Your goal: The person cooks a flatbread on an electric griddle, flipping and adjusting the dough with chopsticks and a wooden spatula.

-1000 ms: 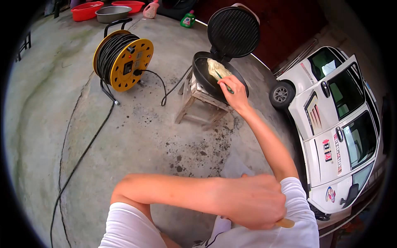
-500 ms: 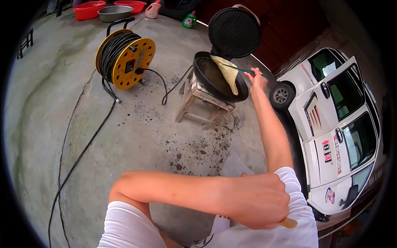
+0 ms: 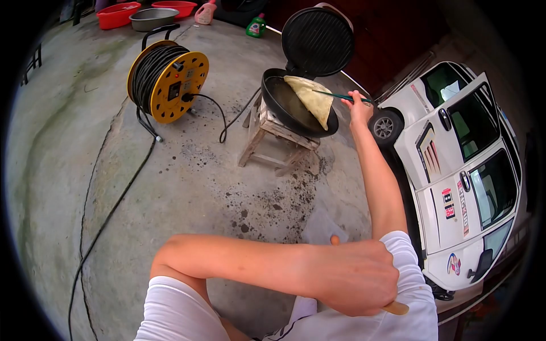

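My right hand (image 3: pixel 359 108) is closed on green chopsticks (image 3: pixel 335 95), stretched out to the right side of an open electric griddle (image 3: pixel 278 105). The chopstick tips meet a pale, thin flatbread (image 3: pixel 311 99), partly raised and folded over the dark lower pan. Above it stands the ridged lid (image 3: pixel 318 42), swung back. Across my lap, my left hand (image 3: pixel 358 277) is wrapped round a light-brown wooden stick (image 3: pixel 396 307); only its two ends show, so its full shape is hidden.
A worn wooden stool (image 3: pixel 278 142) bears the griddle. To its left stands a yellow cable reel (image 3: pixel 190 88), its black cable (image 3: pixel 116 210) trailing over the concrete. At right is a white vehicle (image 3: pixel 449 182). Basins (image 3: pixel 153 20) and bottles (image 3: pixel 256 26) sit at the back.
The flatbread has swung and spread out more, showing a wider face, with its edge held by the chopsticks. My right hand has shifted slightly. My left hand keeps its grip and place.
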Demonstrator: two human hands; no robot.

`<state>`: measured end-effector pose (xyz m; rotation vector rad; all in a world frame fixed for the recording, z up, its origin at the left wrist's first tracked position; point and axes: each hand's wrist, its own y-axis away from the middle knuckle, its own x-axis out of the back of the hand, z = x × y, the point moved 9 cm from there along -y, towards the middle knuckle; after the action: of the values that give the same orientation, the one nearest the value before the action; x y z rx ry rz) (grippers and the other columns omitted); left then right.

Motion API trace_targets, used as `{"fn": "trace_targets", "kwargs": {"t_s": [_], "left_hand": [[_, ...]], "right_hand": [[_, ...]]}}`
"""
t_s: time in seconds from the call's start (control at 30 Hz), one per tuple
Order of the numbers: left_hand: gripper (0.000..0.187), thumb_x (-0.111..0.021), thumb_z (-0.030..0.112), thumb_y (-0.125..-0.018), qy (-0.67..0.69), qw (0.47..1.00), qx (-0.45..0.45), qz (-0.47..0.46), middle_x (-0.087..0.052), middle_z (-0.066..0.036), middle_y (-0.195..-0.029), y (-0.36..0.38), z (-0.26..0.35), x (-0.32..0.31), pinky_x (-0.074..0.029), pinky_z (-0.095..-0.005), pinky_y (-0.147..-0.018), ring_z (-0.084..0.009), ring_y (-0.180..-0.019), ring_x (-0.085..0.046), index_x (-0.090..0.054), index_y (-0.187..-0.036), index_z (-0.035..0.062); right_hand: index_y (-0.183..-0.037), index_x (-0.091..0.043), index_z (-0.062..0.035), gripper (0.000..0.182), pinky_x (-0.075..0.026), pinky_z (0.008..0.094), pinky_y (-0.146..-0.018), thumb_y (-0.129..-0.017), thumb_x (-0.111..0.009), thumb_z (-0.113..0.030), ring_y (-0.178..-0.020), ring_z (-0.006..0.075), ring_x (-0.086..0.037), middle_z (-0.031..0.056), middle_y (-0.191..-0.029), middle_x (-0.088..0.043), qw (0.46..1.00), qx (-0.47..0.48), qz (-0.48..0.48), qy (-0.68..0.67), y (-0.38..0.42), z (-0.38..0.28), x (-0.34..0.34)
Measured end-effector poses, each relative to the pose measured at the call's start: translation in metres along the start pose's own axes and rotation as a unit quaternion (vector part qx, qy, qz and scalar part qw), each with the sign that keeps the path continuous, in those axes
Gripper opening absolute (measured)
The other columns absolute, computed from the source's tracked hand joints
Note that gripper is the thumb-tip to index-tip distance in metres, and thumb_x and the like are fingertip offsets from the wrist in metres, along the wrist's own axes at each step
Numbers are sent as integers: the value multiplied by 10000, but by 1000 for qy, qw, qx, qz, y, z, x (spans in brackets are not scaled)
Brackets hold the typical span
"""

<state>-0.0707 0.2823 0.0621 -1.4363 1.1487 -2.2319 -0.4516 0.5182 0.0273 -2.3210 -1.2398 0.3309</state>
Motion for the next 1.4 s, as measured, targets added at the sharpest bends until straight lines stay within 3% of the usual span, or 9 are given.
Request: {"fn": "trace_targets", "kwargs": {"t_s": [0.1,0.27,0.4,0.57,0.73,0.83,0.97,1.27,1.4], "left_hand": [[199,-574,188,-726,-5,1000,-6,7,-548,-132,-509,1,1,-1,-515,-475,-601,-296,-504,-593,-554,-649,5],[181,-568,177,-722,2,1000,-9,14,-550,-128,-511,0,1,-1,-479,-393,-500,-292,-505,-592,-561,-652,9],[173,-567,171,-716,2,1000,-12,22,-552,-126,-514,2,0,0,-460,-375,-472,-289,-507,-593,-561,-647,13],[162,-570,166,-705,-11,1000,-4,4,-553,-122,-518,-3,-3,-3,-458,-371,-471,-285,-511,-593,-554,-626,25],[159,-568,158,-699,-31,999,14,-32,-555,-117,-526,-1,-8,-12,-455,-362,-466,-281,-519,-593,-546,-615,25],[154,-563,153,-702,-33,997,44,-56,-558,-118,-532,1,-13,-11,-454,-359,-462,-280,-524,-594,-548,-619,25],[168,-552,161,-728,-25,998,45,-43,-556,-114,-523,3,-14,-11,-449,-365,-452,-284,-510,-589,-550,-629,24],[197,-555,190,-747,-18,999,30,-34,-546,-115,-500,4,-19,-14,-444,-369,-439,-289,-487,-583,-556,-639,25],[200,-562,194,-741,-21,999,28,-37,-543,-115,-492,1,-23,-17,-443,-373,-437,-293,-482,-581,-562,-640,22]], "right_hand": [[-842,-643,71,248,-527,252,-563,-863,-577,-166,-606,176,-657,113,-781,-667,979,68,-101,160,17,-15,-20],[-798,-655,38,256,-518,239,-566,-868,-568,-193,-596,179,-663,93,-749,-662,971,31,-163,170,46,-25,-46],[-865,-623,48,241,-523,216,-561,-888,-541,-178,-622,194,-664,108,-815,-648,974,-43,-208,77,31,-35,-59],[-907,-620,49,227,-554,244,-604,-892,-542,-164,-655,187,-656,107,-855,-647,982,-58,-179,28,16,0,-78],[-904,-640,36,224,-542,235,-614,-894,-555,-172,-706,173,-656,97,-860,-642,984,9,-160,78,12,43,-85],[-873,-648,40,206,-545,242,-613,-883,-566,-148,-697,159,-649,94,-852,-645,979,35,-114,163,6,49,-72],[-815,-663,25,226,-519,250,-564,-869,-567,-172,-618,161,-660,68,-748,-663,990,53,-85,97,1,34,-50],[-878,-651,9,263,-522,206,-597,-897,-536,-227,-671,123,-650,64,-800,-642,945,-16,-294,143,61,-34,-27],[-885,-658,-19,231,-498,221,-627,-896,-538,-216,-702,124,-644,47,-802,-638,924,75,-303,219,93,-51,-28]]}}
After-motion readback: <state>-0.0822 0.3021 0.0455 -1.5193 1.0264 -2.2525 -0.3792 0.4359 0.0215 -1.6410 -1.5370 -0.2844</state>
